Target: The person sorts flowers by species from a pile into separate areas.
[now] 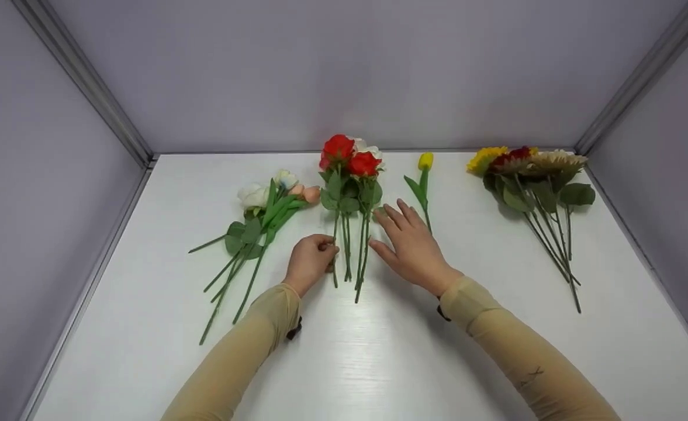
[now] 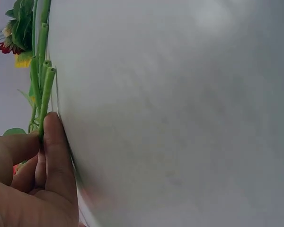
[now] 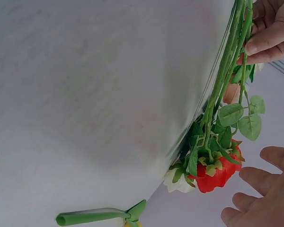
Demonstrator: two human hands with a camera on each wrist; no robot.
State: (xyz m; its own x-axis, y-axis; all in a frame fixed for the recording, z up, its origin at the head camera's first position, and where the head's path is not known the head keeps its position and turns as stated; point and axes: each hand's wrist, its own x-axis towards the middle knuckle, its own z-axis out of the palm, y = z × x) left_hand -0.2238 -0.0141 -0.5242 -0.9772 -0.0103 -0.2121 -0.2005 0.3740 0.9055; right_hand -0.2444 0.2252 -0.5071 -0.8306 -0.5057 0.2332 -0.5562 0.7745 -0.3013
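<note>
My left hand (image 1: 311, 261) pinches the stem of a red rose (image 1: 338, 149) between thumb and forefinger, low on the stem. In the left wrist view the pinched stem (image 2: 48, 90) shows its cut end among several others. Beside it lies a second red rose (image 1: 365, 164), with a white flower (image 1: 368, 146) partly hidden behind. My right hand (image 1: 411, 248) is spread with straight fingers just right of these stems, holding nothing. In the right wrist view its fingers (image 3: 260, 179) are near the red blooms. A yellow tulip (image 1: 425, 161) lies right of the roses, its lower stem hidden behind my right hand.
On the left of the white table (image 1: 344, 362) lies a loose group of white flowers (image 1: 253, 195) and peach tulips (image 1: 310, 194). A bunch with a yellow sunflower (image 1: 486, 159), a dark red flower and a cream flower (image 1: 554, 162) lies far right. Pale walls (image 1: 355, 70) enclose the table.
</note>
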